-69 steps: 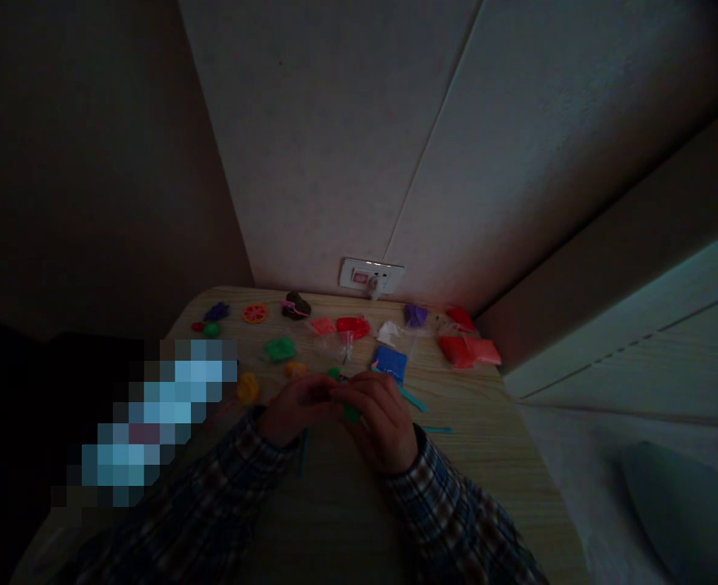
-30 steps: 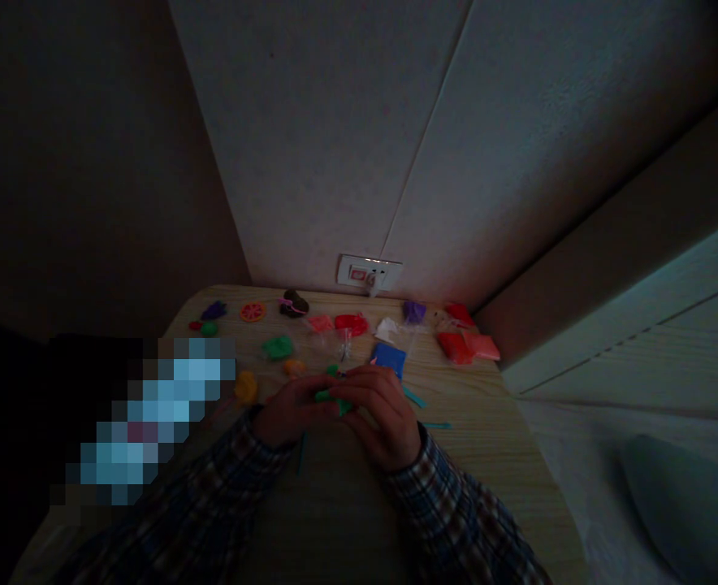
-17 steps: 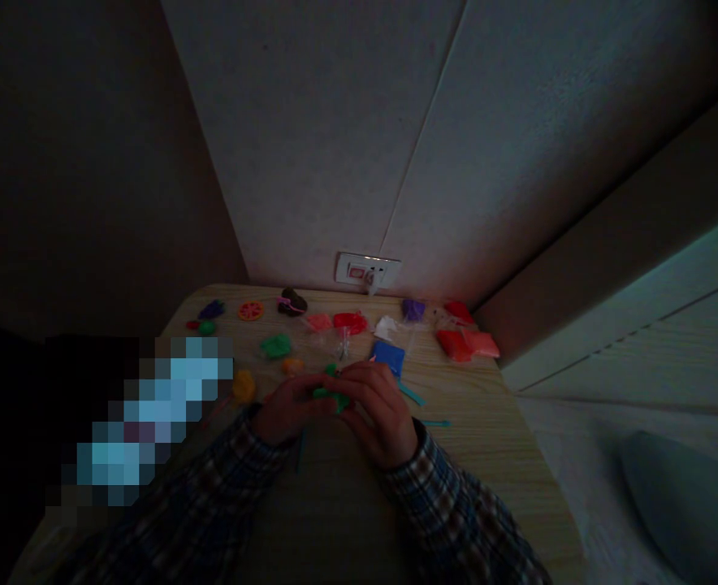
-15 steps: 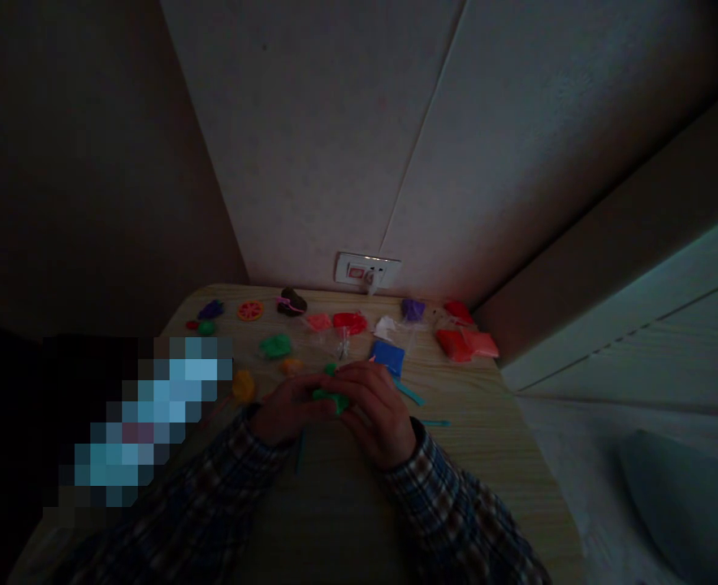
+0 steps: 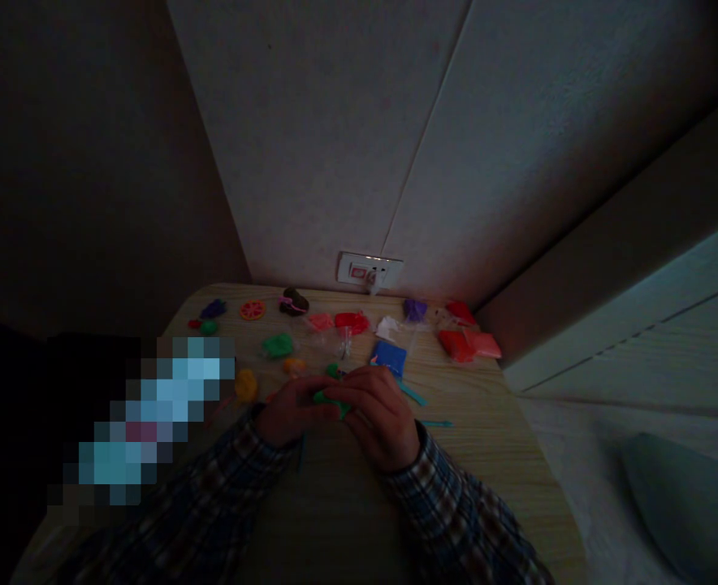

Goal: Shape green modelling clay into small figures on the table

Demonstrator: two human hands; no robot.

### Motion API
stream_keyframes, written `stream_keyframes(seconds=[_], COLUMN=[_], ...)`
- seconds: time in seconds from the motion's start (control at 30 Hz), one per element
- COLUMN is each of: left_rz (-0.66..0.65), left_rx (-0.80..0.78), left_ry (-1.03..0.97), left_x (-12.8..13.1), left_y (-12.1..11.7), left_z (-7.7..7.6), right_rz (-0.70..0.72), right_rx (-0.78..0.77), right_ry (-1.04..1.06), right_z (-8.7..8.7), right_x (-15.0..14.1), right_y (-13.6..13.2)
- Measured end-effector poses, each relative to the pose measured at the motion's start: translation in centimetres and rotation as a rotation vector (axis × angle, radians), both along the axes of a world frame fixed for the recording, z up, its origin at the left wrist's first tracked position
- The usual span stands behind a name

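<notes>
A soft green lump of modelling clay (image 5: 333, 404) is pinched between my two hands above the table. My left hand (image 5: 295, 410) grips it from the left, thumb and fingers closed. From the right, my right hand (image 5: 378, 414) curls its fingers over the same clay and covers part of it. Just beyond the fingertips another small green piece (image 5: 333, 370) shows; whether it joins the held clay I cannot tell. Near my right hand lie a blue clay packet (image 5: 388, 358) and a turquoise modelling tool (image 5: 413, 393). An orange lump (image 5: 294, 366) rests beyond my left hand.
On the wooden table (image 5: 486, 496) are a green packet (image 5: 278, 345), a yellow lump (image 5: 246, 385), red packets (image 5: 456, 345), a purple packet (image 5: 416, 309), an orange-pink disc (image 5: 253, 309) and a brown shape with a pink band (image 5: 293, 302). A wall socket (image 5: 369, 270) is behind.
My fingers have shifted slightly on the green clay, and less of it shows between them. The whole view has moved a little; the things on the table lie as before.
</notes>
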State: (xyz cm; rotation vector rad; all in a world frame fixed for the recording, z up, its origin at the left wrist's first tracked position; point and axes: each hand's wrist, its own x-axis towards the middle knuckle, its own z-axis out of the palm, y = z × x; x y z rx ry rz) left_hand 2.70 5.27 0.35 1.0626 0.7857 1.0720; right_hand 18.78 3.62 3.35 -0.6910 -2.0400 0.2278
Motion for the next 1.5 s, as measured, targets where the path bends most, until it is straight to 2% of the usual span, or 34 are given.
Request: stream_keyframes(seconds=[0.1, 0.17, 0.33, 0.4, 0.6, 0.8, 0.93, 1.03, 1.17, 1.37, 1.5], left_rz=[-0.022, 0.007, 0.205, 0.271, 0.381, 0.428, 0.415, 0.395, 0.359, 0.281, 0.223], left_rx=[-0.021, -0.045, -0.193, -0.209, -0.230, -0.256, -0.225, -0.197, -0.205, -0.201, -0.115], left_ry=[-0.024, -0.078, -0.405, -0.460, -0.442, -0.425, -0.398, -0.394, -0.388, -0.310, -0.174], left_x=[-0.3, -0.7, -1.7, -1.9, -1.8, -1.4, -1.0, -0.8, -0.8, -0.1, 0.6], left_y=[0.2, 0.4, 0.8, 0.8, 0.6, 0.6, 0.5, 0.5, 0.4, -0.1, -0.7], left_z=[-0.5, -0.4, 0.6, 1.0, 1.8, 1.6, 1.2, 1.1, 1.1, 1.4, 1.5], right_rz=[0.003, -0.046, -0.239, -0.266, -0.301, -0.366, -0.307, -0.343, -0.323, -0.044, 0.050], right_rx=[-0.007, -0.017, -0.048, -0.086, -0.212, -0.251, -0.264, -0.279, -0.339, -0.654, -0.717], right_ry=[-0.045, -0.049, 0.034, 0.033, -0.065, -0.094, -0.244, -0.284, -0.052, 0.460, 0.583], right_z=[0.0, 0.0, -0.2, -0.7, -2.7, -3.6, -4.4, -4.7, -4.0, -3.2, -2.8], right_x=[0.1, 0.4, 1.5, 1.6, 1.3, 2.3, 0.9, -0.3, -0.3, 0.8, 0.9], right_y=[0.2, 0.5, 1.2, 1.4, 2.1, 2.8, 2.8, 2.8, 3.0, 3.2, 3.1])
